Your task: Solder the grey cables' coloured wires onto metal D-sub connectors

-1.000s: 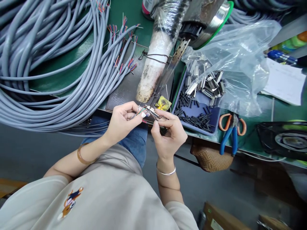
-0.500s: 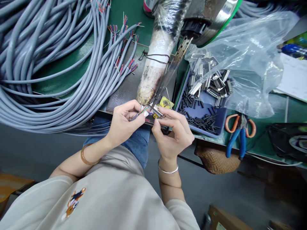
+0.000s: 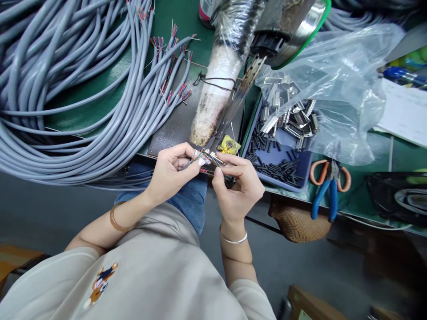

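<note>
Thin coloured wires (image 3: 199,155) at a grey cable's end are pinched in my left hand (image 3: 175,168). My right hand (image 3: 238,182) grips a small metal connector (image 3: 215,158) by its right end, between thumb and fingers. The wire tips meet the connector's left part; whether they are joined is too small to tell. Just behind the connector is the lower end of a white wrapped tube (image 3: 208,106), beside a slotted metal strip (image 3: 247,84). A yellow piece (image 3: 228,145) lies behind my right fingertips.
Many grey cables (image 3: 110,133) cover the left side. A blue tray (image 3: 273,155) holds connectors and black sleeves, partly under a clear plastic bag (image 3: 350,89). Pliers (image 3: 328,186) and orange-handled scissors (image 3: 318,171) lie at the right table edge. A solder spool (image 3: 303,33) stands behind.
The connector has moved left and lies flatter against the wire tips, with my right hand shifted slightly left. My left hand has barely moved. Items at the right appear slightly further left.
</note>
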Motion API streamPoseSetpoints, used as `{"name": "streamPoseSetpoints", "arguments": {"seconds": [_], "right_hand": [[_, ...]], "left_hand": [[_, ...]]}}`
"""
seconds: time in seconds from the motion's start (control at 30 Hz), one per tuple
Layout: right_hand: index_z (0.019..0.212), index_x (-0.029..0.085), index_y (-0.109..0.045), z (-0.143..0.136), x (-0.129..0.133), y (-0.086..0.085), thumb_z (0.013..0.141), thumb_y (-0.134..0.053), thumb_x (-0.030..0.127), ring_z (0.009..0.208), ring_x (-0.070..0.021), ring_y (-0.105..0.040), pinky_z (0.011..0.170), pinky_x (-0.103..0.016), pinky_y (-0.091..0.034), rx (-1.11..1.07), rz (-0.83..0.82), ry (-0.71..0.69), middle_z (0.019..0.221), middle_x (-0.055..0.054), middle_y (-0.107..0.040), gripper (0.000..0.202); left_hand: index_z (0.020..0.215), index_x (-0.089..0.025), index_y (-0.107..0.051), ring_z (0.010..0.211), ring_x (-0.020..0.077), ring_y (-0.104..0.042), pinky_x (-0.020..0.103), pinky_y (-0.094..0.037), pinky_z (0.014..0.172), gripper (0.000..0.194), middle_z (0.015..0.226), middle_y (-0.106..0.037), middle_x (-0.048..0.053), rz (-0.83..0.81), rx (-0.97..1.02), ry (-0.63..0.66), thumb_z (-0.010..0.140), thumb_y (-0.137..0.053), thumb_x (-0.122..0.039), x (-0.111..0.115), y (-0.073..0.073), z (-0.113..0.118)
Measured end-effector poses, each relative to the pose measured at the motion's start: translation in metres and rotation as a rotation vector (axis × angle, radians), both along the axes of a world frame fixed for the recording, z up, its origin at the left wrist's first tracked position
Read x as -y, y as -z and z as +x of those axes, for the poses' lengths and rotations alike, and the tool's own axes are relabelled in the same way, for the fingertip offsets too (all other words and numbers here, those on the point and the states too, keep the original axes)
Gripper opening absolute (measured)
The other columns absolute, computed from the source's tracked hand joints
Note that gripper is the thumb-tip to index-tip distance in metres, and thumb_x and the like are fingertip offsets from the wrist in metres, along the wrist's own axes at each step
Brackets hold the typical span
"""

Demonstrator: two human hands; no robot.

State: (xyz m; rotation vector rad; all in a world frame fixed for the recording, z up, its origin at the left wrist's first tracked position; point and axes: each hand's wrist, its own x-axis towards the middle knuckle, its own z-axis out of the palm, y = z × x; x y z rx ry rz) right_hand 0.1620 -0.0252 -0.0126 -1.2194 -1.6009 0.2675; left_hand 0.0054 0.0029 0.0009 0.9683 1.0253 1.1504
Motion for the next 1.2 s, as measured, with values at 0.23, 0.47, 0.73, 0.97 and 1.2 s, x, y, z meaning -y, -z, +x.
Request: {"name": "streamPoseSetpoints", "arguments": {"seconds": [0.23, 0.47, 0.73, 0.97, 1.2], "right_hand": [[0.088, 0.024, -0.068, -0.0017, -0.0034, 0.0011, 0.089, -0.074, 0.011, 0.096, -0.0182, -0.076, 0.086, -0.036, -0.063, 0.072, 0.045, 0.029, 0.104, 0.0, -0.08, 0.015], [0.088, 0.025, -0.068, -0.0033, -0.0059, -0.0022, 0.087, -0.075, 0.01, 0.093, -0.0179, -0.077, 0.081, -0.034, -0.064, 0.07, 0.08, 0.051, 0.105, 0.0, -0.08, 0.016], [0.087, 0.025, -0.067, -0.0023, -0.0047, 0.0001, 0.087, -0.074, 0.01, 0.092, -0.0184, -0.077, 0.08, -0.034, -0.065, 0.065, 0.074, 0.035, 0.104, -0.001, -0.08, 0.016], [0.087, 0.024, -0.068, -0.0031, -0.0062, -0.0015, 0.086, -0.075, 0.009, 0.092, -0.0177, -0.077, 0.08, -0.034, -0.064, 0.069, 0.105, 0.048, 0.104, -0.002, -0.08, 0.017], [0.087, 0.025, -0.066, -0.0035, -0.0051, -0.0012, 0.086, -0.074, 0.008, 0.092, -0.018, -0.078, 0.081, -0.034, -0.066, 0.079, 0.112, 0.038, 0.103, -0.001, -0.081, 0.018]], "left_hand": [[0.072, -0.015, -0.068, 0.057, 0.0059, -0.053, 0.016, -0.044, 0.051, 0.009, 0.07, -0.066, 0.0, 0.095, -0.06, -0.045, 0.076, -0.075, -0.019, 0.0, 0.0014, 0.0033], [0.071, -0.016, -0.068, 0.054, 0.006, -0.052, 0.016, -0.043, 0.049, 0.011, 0.068, -0.065, -0.001, 0.122, -0.09, -0.07, 0.076, -0.077, -0.019, -0.001, -0.0028, 0.0041], [0.072, -0.016, -0.068, 0.058, 0.0069, -0.057, 0.015, -0.047, 0.052, 0.011, 0.072, -0.069, 0.0, 0.104, -0.076, -0.053, 0.076, -0.077, -0.018, -0.0005, -0.0016, 0.0042], [0.073, -0.016, -0.069, 0.056, 0.006, -0.054, 0.015, -0.044, 0.051, 0.01, 0.072, -0.068, 0.0, 0.125, -0.083, -0.07, 0.076, -0.077, -0.017, -0.0002, -0.0036, 0.0044], [0.072, -0.016, -0.068, 0.058, 0.0069, -0.055, 0.016, -0.047, 0.053, 0.01, 0.072, -0.068, 0.0, 0.093, -0.068, -0.05, 0.075, -0.077, -0.018, 0.0003, -0.0033, 0.0035]]}}
